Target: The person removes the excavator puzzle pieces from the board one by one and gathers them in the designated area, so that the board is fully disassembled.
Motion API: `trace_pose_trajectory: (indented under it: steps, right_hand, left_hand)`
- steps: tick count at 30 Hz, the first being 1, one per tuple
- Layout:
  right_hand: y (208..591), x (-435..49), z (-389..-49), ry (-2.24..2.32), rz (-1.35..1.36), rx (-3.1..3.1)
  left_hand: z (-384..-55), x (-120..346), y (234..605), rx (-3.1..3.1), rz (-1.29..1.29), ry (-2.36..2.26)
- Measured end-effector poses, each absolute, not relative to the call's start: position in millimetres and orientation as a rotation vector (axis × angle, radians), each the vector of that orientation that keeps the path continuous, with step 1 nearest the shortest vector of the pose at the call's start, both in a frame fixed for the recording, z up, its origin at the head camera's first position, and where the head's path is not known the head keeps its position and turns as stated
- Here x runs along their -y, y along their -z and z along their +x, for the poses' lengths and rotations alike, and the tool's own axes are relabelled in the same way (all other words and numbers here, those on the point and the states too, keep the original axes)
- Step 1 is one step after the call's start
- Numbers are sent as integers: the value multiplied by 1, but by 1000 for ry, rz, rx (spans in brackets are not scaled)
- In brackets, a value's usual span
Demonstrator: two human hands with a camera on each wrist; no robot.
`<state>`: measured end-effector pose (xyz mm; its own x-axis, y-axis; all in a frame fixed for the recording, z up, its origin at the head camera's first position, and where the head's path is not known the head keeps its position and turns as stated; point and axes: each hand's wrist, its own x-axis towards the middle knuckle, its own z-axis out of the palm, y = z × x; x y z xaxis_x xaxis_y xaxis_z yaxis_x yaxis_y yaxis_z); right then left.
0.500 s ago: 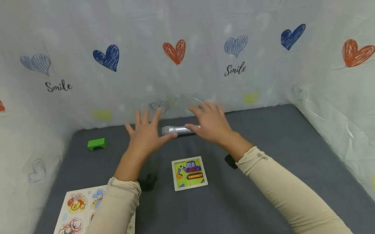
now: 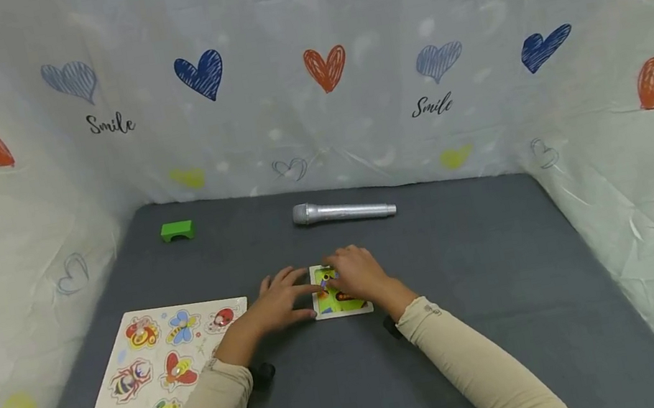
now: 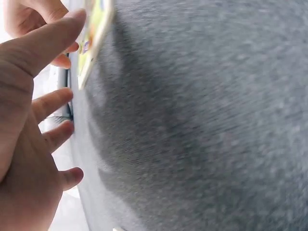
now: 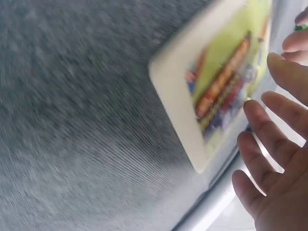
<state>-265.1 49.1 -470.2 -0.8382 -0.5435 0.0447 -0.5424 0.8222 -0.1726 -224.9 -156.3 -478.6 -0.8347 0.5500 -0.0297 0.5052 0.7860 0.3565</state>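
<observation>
- Sq. white-framed green pic board [image 2: 340,307], on grey cloth bench [image 2: 476,265] betw. hands; sides ~equal, orange strip [image 4: 224,78] on near side.
- L hand [image 2: 279,304]: fingers apart, by its L edge.
- R hand [image 2: 359,275]: fingers apart, over top R.
- Wide bench stretch to R.

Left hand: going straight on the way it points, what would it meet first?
The left hand would probably meet the small picture board first; they overlap in the head view, though depth is unclear.

Head view high, forward-down; 2 wrist views close, sharing puzzle [image 2: 338,304].
</observation>
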Motion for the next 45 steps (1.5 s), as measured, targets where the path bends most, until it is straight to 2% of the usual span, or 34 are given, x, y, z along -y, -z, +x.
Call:
trace_pose_trajectory:
  steps: [15, 19, 23, 28, 32, 37, 45]
  right_hand:
    - [470, -63, -273, 453, -719, -3047]
    - [477, -65, -269, 497, -787, -3110]
    - [479, -70, -270, 778, -805, -3023]
    - [472, -98, -291, 1127, -539, -2936]
    - [477, -124, -302, 1067, -360, -2897]
    - [487, -135, -305, 981, -419, -2797]
    - [499, -150, -304, 768, -427, -2970]
  left_hand:
    - [-240, 131, 470, -2835, 909, -429]
    - [-236, 126, 475, -2821, 891, -447]
    - [-230, 130, 484, -2812, 834, -460]
    - [-226, 146, 486, -2851, 752, -489]
    - [-226, 155, 485, -2867, 769, -497]
    - [-229, 159, 486, -2865, 784, -491]
    - [-235, 145, 487, -2831, 834, -518]
